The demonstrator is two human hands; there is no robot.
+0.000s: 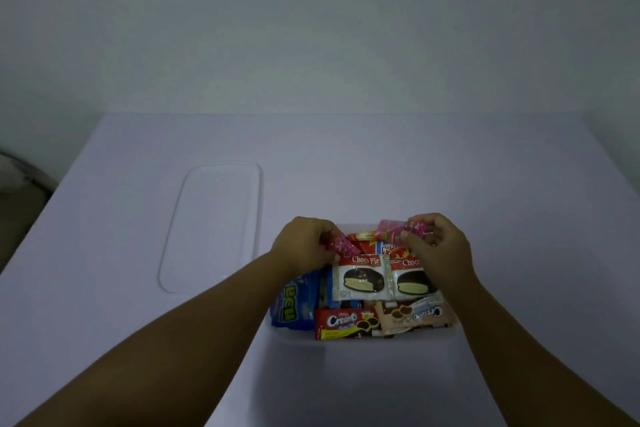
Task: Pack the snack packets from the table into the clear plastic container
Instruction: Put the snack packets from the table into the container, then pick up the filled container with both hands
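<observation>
Clear container [363,336] packed full with snack packets [360,279], no open slot visible. Both hands over its far end: left hand [304,243] and right hand [438,246] each pinching a pink packet [398,230], blocking approach there. Clear lid [211,225] flat on worktop [485,184] to the left. Right side and far worktop open.

Both hands over packed container [363,340]: left hand [304,241], right hand [438,246] each pinch pink packet.
</observation>
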